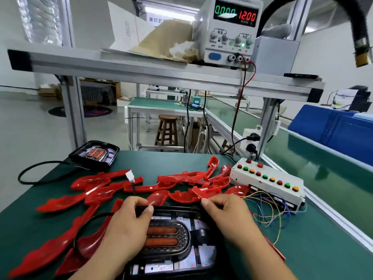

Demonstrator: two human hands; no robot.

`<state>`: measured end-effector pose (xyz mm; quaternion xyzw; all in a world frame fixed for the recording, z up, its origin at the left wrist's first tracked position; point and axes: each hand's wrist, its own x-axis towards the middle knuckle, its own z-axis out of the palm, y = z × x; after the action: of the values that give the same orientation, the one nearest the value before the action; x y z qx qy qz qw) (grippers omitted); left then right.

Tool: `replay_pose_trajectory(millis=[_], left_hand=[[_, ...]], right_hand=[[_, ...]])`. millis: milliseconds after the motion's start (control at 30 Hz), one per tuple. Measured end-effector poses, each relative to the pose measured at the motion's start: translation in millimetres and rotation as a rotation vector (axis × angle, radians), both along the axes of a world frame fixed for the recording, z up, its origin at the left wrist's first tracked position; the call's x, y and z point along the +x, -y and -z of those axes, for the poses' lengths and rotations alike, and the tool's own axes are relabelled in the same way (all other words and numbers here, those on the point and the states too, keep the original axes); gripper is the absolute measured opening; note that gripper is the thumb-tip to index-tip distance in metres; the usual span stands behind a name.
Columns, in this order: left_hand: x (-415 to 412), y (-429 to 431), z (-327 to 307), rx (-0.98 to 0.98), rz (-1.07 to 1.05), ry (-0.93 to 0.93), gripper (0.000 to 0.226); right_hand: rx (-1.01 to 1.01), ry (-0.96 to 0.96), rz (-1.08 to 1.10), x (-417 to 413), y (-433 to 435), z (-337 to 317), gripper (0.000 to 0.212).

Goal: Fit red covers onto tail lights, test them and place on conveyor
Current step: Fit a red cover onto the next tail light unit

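A black tail light point(173, 239) with two orange strips lies on the green mat right in front of me. My left hand point(129, 219) grips its far left rim, fingers curled over the edge. My right hand point(226, 211) holds the far right rim, thumb and forefinger pinched by a red cover's edge. Its cable runs up to a white connector point(130, 176). Several red covers point(181, 183) lie scattered beyond and to the left. A second tail light point(94, 153) sits at the mat's far left corner.
A white test box point(266, 178) with coloured buttons and loose wires stands at the right. The green conveyor point(314, 168) runs along the right side. A power supply point(230, 29) reading 12.00 sits on the overhead shelf. A blue bin point(333, 128) lies beyond the conveyor.
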<state>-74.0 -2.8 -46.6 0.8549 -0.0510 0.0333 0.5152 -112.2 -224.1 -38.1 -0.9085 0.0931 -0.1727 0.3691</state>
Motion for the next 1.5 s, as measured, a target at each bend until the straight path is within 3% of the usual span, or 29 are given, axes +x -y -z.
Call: replay_pose_trajectory(millis=[67,133,233,300,433,533,667,700,833,967,1200,1367,1500], left_hand=[[-0.2,1.6,0.1,-0.043,-0.015,-0.024,0.002],[0.9,2.3,0.9,-0.118,-0.023,-0.04,0.007],[1.4,-0.1,-3.6,-0.187,-0.03,-0.057,0.009],[1.6,-3.2,-6.7,-0.186,-0.039,-0.062,0.007],[4.8,-7.6,-5.6,-0.18,-0.002,-0.122,0.032],[7.3,-9.7,-2.7,-0.219,0.037,-0.148,0.033],[11.5,-10.9,3.1,-0.307,0.105,-0.187,0.032],[11.4,-10.4,3.4,-0.337,0.117,-0.185,0.032],[7.8,-9.4,-4.5,-0.479,0.179,-0.138,0.055],[5.8,-13.2,-9.2,-0.447,0.217,-0.154,0.087],[2.6,-9.8,-5.7,0.047,0.202,0.208,0.046],[7.7,-15.6,-9.3,-0.146,0.179,0.17,0.035],[12.1,-21.3,-8.2,-0.031,0.194,0.211,0.029]], right_hand=[[-0.05,0.048,0.111,-1.1,7.1,-8.8,0.019],[-0.227,-0.11,0.147,0.2,11.5,-17.1,0.009],[-0.518,-0.356,0.16,4.7,10.4,-17.3,0.011],[-0.548,-0.418,0.121,6.3,8.8,-13.7,0.011],[-0.517,-0.461,0.027,4.1,10.0,-7.5,0.01],[-0.397,-0.288,0.057,-1.9,16.3,-6.7,0.016],[0.153,0.076,-0.014,-10.1,13.0,-14.2,0.027],[0.179,0.14,-0.086,-11.8,8.6,-15.0,0.034],[-0.042,0.366,-0.326,-12.2,-14.2,-9.0,0.054],[-0.026,0.469,-0.316,-4.5,-24.4,1.4,0.058],[0.153,0.517,-0.131,-0.3,-28.5,2.3,0.069],[0.17,0.314,-0.361,-7.5,-26.1,-6.0,0.063],[0.146,0.22,-0.361,-9.9,-21.2,-8.1,0.04]])
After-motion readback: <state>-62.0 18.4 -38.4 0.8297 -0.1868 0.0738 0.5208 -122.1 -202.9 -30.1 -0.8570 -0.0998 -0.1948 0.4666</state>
